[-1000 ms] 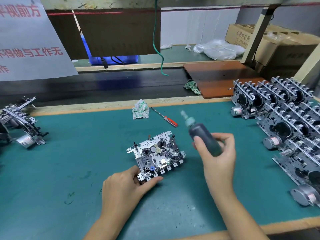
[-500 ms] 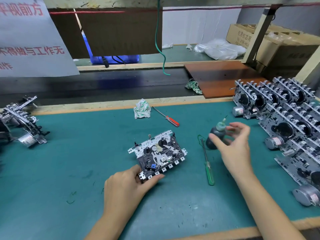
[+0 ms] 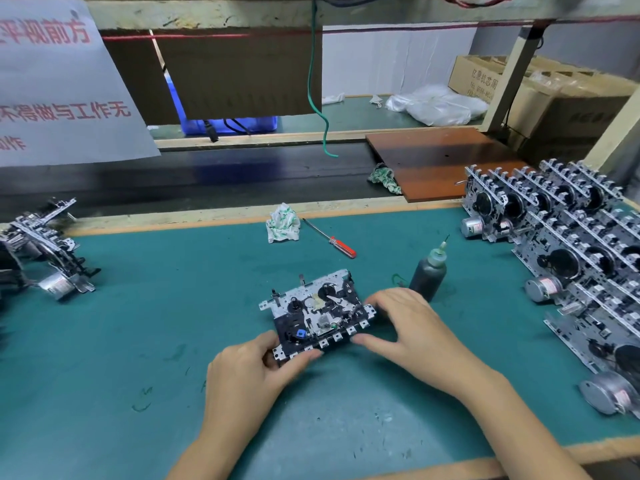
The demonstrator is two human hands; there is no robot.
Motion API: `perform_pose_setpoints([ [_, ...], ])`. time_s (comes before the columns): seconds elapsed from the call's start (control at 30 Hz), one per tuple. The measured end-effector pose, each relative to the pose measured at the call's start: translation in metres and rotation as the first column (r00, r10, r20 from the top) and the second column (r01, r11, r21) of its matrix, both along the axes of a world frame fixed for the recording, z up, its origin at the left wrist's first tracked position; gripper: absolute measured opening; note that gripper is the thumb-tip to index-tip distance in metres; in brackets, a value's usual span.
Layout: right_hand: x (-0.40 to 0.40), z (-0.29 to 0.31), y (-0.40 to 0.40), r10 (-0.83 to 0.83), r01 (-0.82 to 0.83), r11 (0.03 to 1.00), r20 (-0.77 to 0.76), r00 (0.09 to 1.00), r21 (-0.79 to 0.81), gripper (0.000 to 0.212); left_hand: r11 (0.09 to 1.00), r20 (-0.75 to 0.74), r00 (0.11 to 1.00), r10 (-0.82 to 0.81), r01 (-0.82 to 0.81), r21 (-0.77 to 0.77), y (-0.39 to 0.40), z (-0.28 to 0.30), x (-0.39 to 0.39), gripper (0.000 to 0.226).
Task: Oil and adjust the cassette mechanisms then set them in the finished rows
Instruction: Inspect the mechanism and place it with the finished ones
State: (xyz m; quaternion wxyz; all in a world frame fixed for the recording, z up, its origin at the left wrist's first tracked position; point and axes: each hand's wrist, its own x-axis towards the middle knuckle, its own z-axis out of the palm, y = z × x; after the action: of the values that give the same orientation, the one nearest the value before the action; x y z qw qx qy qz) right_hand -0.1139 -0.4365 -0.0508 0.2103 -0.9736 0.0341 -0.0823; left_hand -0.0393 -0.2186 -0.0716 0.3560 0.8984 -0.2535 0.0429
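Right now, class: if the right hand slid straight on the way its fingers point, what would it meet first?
The right hand points left, fingertips already at the cassette mechanism on the mat, so that comes first. Whether they touch it yet is unclear. The left hand holds its near-left corner.

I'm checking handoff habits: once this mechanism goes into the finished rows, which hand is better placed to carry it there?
Right, probably. The finished rows stand on the right side, and the right hand already touches the cassette mechanism at that end. The left hand grips its near left corner.
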Motion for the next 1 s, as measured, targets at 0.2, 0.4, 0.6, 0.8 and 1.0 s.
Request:
perform_pose_setpoints([
  [0.2, -0.010, 0.018, 0.009, -0.118, 0.020, 0.866, 0.165, 0.979, 0.500, 0.043, 0.908, -0.328, 0.935, -0.138, -0.013, -0.418, -0.002, 0.012, 0.004, 0.063],
  [0.4, -0.010, 0.017, 0.011, -0.178, 0.138, 0.729, -0.009, 0.984, 0.670, 0.068, 0.910, -0.318, 0.938, -0.135, -0.010, -0.415, -0.011, 0.023, 0.009, 0.069],
  [0.6, -0.013, 0.019, 0.010, -0.086, 0.057, 0.970, 0.115, 0.990, 0.236, 0.045, 0.961, 0.155, 0.987, 0.037, 0.007, -0.275, -0.002, 0.022, 0.007, 0.031],
  [0.8, 0.000, 0.018, 0.008, 0.097, -0.129, 0.898, 0.097, 0.991, 0.421, 0.037, 0.871, 0.136, 0.928, -0.347, 0.373, -0.320, -0.019, 0.035, 0.008, 0.025],
  [1.0, 0.003, 0.014, 0.008, 0.077, -0.108, 0.844, 0.082, 0.994, 0.525, 0.030, 0.840, 0.132, 0.896, -0.423, 0.443, -0.315, -0.026, 0.030, 0.014, 0.021],
])
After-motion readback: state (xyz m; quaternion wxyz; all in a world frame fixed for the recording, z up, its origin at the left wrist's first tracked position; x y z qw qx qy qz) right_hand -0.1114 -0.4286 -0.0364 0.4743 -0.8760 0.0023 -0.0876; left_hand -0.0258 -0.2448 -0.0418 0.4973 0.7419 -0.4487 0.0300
